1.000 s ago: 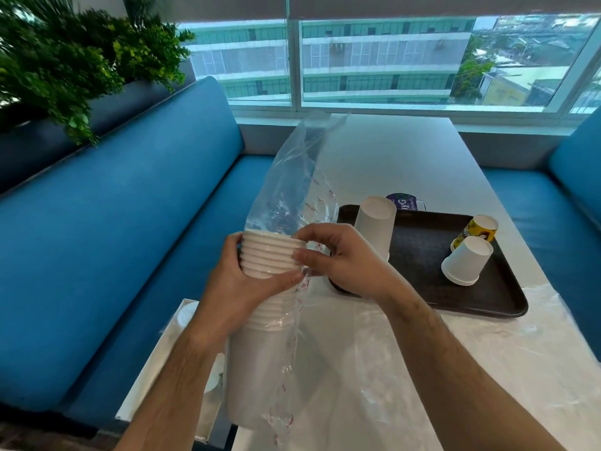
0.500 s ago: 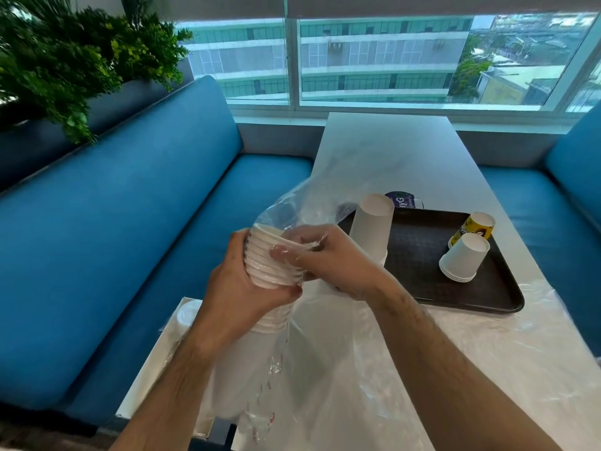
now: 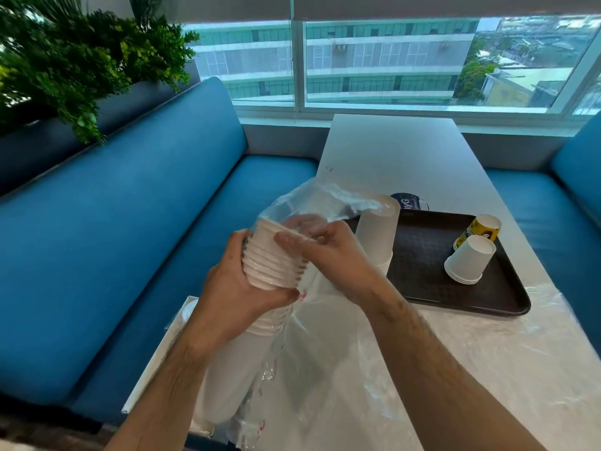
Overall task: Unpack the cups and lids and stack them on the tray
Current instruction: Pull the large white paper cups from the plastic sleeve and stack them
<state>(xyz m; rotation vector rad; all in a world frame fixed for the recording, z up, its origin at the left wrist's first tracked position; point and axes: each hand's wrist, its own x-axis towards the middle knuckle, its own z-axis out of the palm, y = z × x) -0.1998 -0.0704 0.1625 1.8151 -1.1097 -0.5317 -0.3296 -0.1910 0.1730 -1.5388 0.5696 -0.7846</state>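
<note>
A tall stack of white paper cups (image 3: 270, 265) stands in a clear plastic sleeve (image 3: 312, 203) over the table's left edge. My left hand (image 3: 240, 294) grips the stack just below its rims. My right hand (image 3: 328, 252) curls over the top rims, its fingers inside the sleeve's open end. On the dark brown tray (image 3: 432, 288) stand an upturned stack of white cups (image 3: 379, 229), a short tilted stack of white cups (image 3: 468, 260) and a yellow cup (image 3: 478, 231).
The white table (image 3: 390, 151) runs to the window between blue benches (image 3: 113, 242). Loose clear plastic (image 3: 471, 353) covers the near table. A dark blue printed item (image 3: 408, 201) lies behind the tray. White lids in a pack (image 3: 188, 315) sit lower left. Plants hang upper left.
The sleeve's upright end has collapsed to the right over the tray. My right hand has moved from pinching the sleeve beside the rims to curling over the top of the stack.
</note>
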